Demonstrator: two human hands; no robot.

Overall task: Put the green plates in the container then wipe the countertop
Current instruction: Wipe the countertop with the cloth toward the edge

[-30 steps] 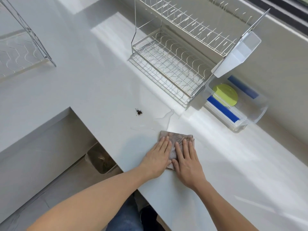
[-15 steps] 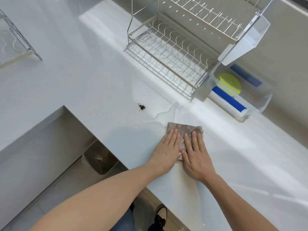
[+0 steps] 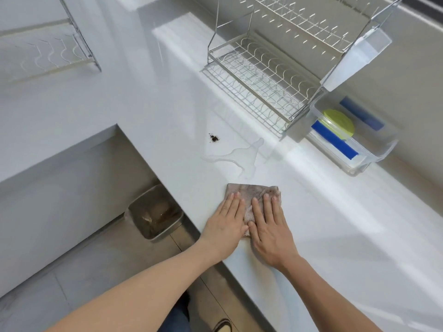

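Plates (image 3: 339, 122), green and stacked so closely that their number cannot be told, lie inside the clear container (image 3: 374, 156) at the far right of the white desk (image 3: 335, 224), with a blue strip on each side of them. The container stands just beside the right end of the wire rack (image 3: 263, 80), under the rack's white drip tray (image 3: 354, 61). Nearer the front edge, a grey-brown cloth (image 3: 251, 192) lies flat on the desk, and both hands press on it. The left hand (image 3: 226, 224) is laid open, palm down, fingers straight and close together, covering the cloth's left part; its heel rests on the bare desk. The right hand (image 3: 269, 226) is likewise flat and open, fingers slightly spread, over the cloth's right part. The thumbs nearly meet over the cloth's near edge. Neither hand grips anything; each only bears down on the cloth. Just beyond the cloth, apart from it, a clear puddle (image 3: 237, 156) spreads across the desk, and left of the puddle sits a small dark clump of crumbs (image 3: 214, 138). A second wire rack (image 3: 55, 51) shows at the upper left. Below the desk's edge, on the floor, stands a metal bin (image 3: 155, 212) with brownish matter inside.
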